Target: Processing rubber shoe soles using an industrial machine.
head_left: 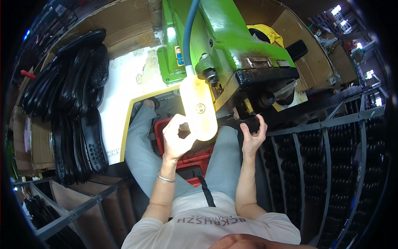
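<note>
Soles (83, 79) edge white tabletop (118, 85); rack (327, 124) stands right; left hand (176, 143) curls by lamp (199, 108); right hand (252, 142) half-spread; any pinch unclear.

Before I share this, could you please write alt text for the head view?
A seated person's left hand is beside a lit yellow lamp and the right hand near the dark head of a green machine; whether either holds anything is unclear. Black shoe soles are heaped at left, and a metal rack stands at right.
</note>
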A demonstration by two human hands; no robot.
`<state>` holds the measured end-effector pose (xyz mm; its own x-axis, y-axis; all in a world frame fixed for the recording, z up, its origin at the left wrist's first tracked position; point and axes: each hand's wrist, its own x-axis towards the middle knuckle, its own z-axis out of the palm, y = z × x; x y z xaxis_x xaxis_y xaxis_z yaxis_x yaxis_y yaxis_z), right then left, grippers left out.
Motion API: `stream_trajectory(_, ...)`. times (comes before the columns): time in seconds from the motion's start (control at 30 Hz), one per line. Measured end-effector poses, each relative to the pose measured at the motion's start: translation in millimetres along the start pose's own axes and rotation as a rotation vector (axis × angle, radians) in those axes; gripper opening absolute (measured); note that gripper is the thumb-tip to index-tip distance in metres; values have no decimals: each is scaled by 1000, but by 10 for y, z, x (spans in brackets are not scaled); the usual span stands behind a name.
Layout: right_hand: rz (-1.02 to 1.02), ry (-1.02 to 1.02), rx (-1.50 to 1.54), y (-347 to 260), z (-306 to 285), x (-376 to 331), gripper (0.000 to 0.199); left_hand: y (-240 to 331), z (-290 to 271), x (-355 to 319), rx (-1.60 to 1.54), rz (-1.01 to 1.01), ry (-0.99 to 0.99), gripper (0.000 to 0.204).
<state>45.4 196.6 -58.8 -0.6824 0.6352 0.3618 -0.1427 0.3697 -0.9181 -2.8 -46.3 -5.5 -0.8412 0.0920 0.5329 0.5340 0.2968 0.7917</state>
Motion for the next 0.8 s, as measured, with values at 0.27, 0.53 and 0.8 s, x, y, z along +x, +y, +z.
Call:
stream_trajectory(0.27,-135,-147,168,-452,6,88,62,-295,-292,-177,-533,-284,111,34)
stream_trajectory(0.53,-344,-238,145,-533,389,-54,59,-703,-689,-554,-704,-334,301,37)
stream_trajectory(0.8,-554,-224,118,-637,634,-163,57,-756,-873,-567,-10,-463,-99,30)
